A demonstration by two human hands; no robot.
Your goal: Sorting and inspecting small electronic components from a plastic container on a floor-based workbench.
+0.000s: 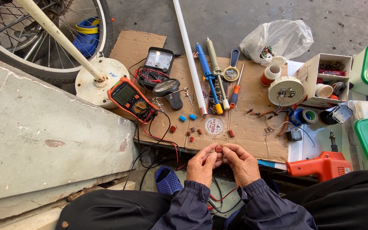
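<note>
Red-brown capacitor (219, 149) sits pinched between your left hand (202, 164) and right hand (242, 164), both equally close. Its body lies crosswise, left to right, near the cardboard sheet (252, 123).

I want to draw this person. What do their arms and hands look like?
Both arms wear dark navy jacket sleeves of smooth, slightly shiny fabric, gathered into crinkly elastic cuffs at the wrists. The left hand and right hand are bare: no gloves, and no rings or watch that I can see. The fingernails are short.

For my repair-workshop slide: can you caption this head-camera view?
Both hands, left hand and right hand, pinch a small red component above tool-strewn cardboard.
</note>
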